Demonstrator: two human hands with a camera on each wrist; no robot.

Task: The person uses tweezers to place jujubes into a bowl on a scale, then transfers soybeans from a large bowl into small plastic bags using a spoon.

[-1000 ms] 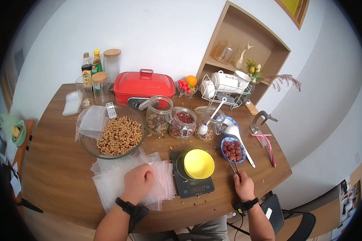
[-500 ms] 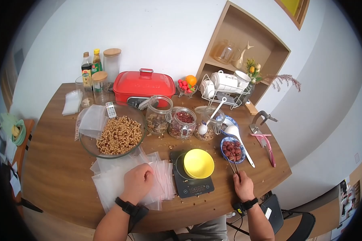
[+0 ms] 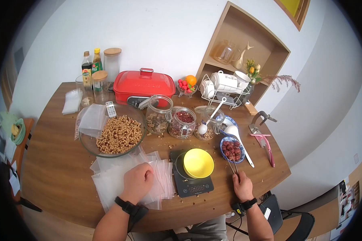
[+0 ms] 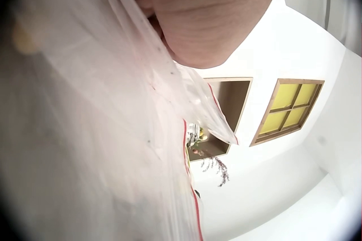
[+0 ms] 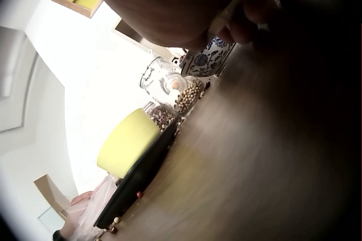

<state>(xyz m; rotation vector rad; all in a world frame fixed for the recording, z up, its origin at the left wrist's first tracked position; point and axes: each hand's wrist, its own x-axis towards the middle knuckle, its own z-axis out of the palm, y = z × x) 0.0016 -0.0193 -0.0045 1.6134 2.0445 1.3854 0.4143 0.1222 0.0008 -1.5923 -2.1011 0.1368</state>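
Resting on a pile of clear zip bags (image 3: 108, 182), the left hand (image 3: 137, 182) has its fingers loosely curled; in the left wrist view bag film (image 4: 113, 122) lies close below the hand (image 4: 209, 15). The right hand (image 3: 243, 187) pinches metal tongs (image 3: 235, 168), whose tips reach into a blue-and-white bowl (image 3: 223, 154) of dark red dates (image 3: 232, 149). A yellow bowl (image 3: 198, 163) stands on a black scale (image 3: 195, 190) between the hands. In the right wrist view the yellow bowl (image 5: 129, 143) is left of the hand (image 5: 169, 3), whose fingertips are in shadow.
A glass bowl (image 3: 85, 149) of beige beans stands at left. Behind the scale are open jars (image 3: 182, 130), with a red cooker (image 3: 142, 84) farther back. A white ladle (image 3: 248, 154) and pink peeler (image 3: 269, 152) lie at right. Loose beans dot the table (image 3: 60, 168).
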